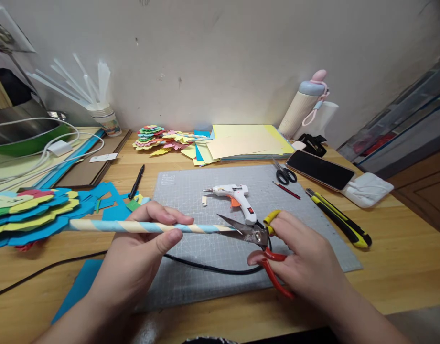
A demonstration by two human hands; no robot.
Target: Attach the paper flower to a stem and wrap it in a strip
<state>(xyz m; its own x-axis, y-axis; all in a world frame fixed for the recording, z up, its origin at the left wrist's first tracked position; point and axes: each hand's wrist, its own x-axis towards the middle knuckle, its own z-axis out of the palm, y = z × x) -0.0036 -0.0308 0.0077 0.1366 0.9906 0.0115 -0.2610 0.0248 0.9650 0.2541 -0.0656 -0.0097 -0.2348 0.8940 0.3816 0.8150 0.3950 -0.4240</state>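
My left hand (pixel 144 243) pinches a blue-and-cream striped paper stick (pixel 123 226) between thumb and fingers. The stick lies level, and at its left end is a large layered paper flower (pixel 37 212) in blue, yellow and green, cut off by the frame edge. My right hand (pixel 302 248) is closed on scissors (pixel 257 235) with red and yellow handles. Their blades are parted and point left, at the stick's right end. Below and behind them a white glue gun (pixel 234 193) rests on the grey cutting mat (pixel 191 184).
Small scissors (pixel 284 175), a red pencil (pixel 287 190), a yellow-black cutter (pixel 339 217) and a phone (pixel 320 169) lie right. Paper sheets (pixel 250 138) and smaller flowers (pixel 150 138) are behind. A black cord (pixel 212 269) crosses the mat. A pen (pixel 137 181) lies left.
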